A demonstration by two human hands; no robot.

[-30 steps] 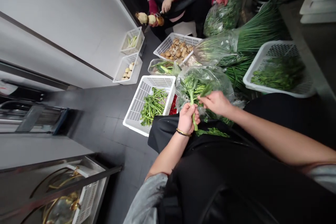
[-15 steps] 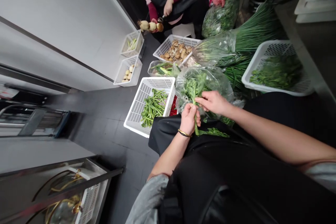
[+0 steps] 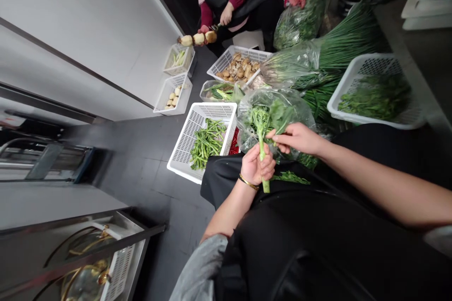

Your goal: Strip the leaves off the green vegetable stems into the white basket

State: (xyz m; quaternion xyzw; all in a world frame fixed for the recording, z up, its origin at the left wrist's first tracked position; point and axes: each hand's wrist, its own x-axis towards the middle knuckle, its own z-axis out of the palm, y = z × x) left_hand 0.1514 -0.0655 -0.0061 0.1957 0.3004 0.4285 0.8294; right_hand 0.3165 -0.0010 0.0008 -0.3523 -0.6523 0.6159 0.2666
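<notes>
Grey tiled floor [image 3: 148,150], pale wall panel [image 3: 88,33] on the left of the view; produce set out low, close around the worker.

Green stalk [image 3: 262,140]: upright in the left hand [image 3: 256,164], above the worker's lap. Long axis runs away from the body, florets at the far end, cut butt poking out below the fist toward the apron [image 3: 300,235]. Left hand closed round the lower stem. Right hand [image 3: 298,137] comes in from the right, thumb and fingers pinched on a leaf [image 3: 281,115], fingertips just beside the stem above the left fist. Left hand is the nearer, being wrapped on it; whether the leaf is still joined, cannot tell.

Against half a second ago: right fingertips then at the stem, now a little to its right with the leaf spread clear in view; more of the butt shows below the left hand.

Outward: leaf scraps [image 3: 290,178] on the apron; clear plastic bag [image 3: 309,113] beyond the hands; white basket [image 3: 180,150] of cut stems [image 3: 208,143] to the left. Farther off, a co-worker's hand [image 3: 227,13] near a lotus root [image 3: 197,39].
</notes>
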